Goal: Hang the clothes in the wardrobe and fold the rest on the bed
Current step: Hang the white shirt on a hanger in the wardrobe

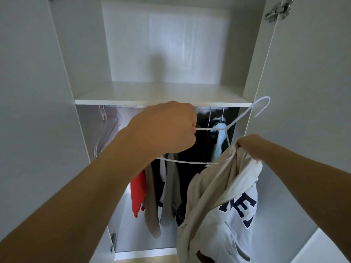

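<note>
My left hand (167,128) grips one end of a thin white hanger (241,115), whose hook points up to the right, in front of the open wardrobe. My right hand (250,145) holds a cream jacket (218,205) with dark blue letters by its upper edge. The hanger's right shoulder runs into the jacket's top. The jacket hangs bunched below my right hand. My right fingers are hidden in the cloth.
Inside the wardrobe, red, beige, grey and dark clothes (163,194) hang under a white shelf (163,93). Clear hangers (106,128) hang at the left. Open doors stand on both sides, the right one with a metal hinge (278,10).
</note>
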The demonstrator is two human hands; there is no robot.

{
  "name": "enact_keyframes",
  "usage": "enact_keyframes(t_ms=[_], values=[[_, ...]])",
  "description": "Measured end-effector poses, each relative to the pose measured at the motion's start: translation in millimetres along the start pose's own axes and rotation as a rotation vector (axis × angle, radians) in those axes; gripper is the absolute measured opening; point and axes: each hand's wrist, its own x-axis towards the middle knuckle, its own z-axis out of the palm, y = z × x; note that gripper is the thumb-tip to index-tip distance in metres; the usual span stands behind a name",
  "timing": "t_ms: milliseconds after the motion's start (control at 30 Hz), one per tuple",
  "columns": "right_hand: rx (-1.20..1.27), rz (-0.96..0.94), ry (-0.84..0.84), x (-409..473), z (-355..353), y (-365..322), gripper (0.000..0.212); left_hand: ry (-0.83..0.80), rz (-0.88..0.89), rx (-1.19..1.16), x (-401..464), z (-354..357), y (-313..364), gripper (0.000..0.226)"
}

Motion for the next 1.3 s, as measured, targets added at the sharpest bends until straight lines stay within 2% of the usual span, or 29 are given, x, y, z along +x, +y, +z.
enact_keyframes(t_ms=[233,300,400,533,633,700,800,900,967,1100,1167,1233,1267,1300], values=[[-0.053,-0.016,-0.035,37,-4,28,0.034,0.048,0.067,0.018,0,-7,17,0.021],[-0.01,-0.025,-0.04,18,-5,21,0.033,0.054,0.08,0.024,2,-5,17,0.024],[0.09,0.005,-0.05,-6,-8,9,0.013,0.019,0.102,0.021,7,10,14,0.025],[0.256,0.056,-0.104,-18,-10,0,0.006,-0.026,0.135,-0.049,22,46,0,0.023],[0.277,0.057,-0.216,-26,-18,-6,0.011,-0.104,0.122,-0.198,34,84,-16,0.023],[0.285,0.031,-0.272,-28,-23,-5,0.015,-0.116,0.054,-0.387,37,115,-32,0.022],[0.295,-0.076,-0.25,-27,-26,1,0.015,-0.019,-0.04,-0.657,30,155,-49,0.023],[0.234,-0.2,-0.253,-25,-28,9,0.029,0.06,-0.027,-0.747,30,173,-49,0.022],[0.175,-0.272,-0.257,-28,-26,10,0.021,0.073,-0.01,-0.79,36,174,-46,0.021],[0.218,-0.417,-0.139,-36,-24,8,0.018,0.034,0.079,-0.787,45,167,-32,0.023],[0.241,-0.46,-0.087,-33,-27,8,0.019,0.035,0.068,-0.764,52,164,-26,0.02],[0.225,-0.479,-0.069,-30,-29,5,0.019,0.157,-0.032,-0.584,57,170,-31,0.018],[0.218,-0.484,-0.057,-29,-31,3,0.019,0.241,-0.124,-0.471,59,180,-37,0.031],[0.212,-0.477,-0.043,-28,-31,3,0.019,0.315,-0.223,-0.456,58,190,-43,0.047]])
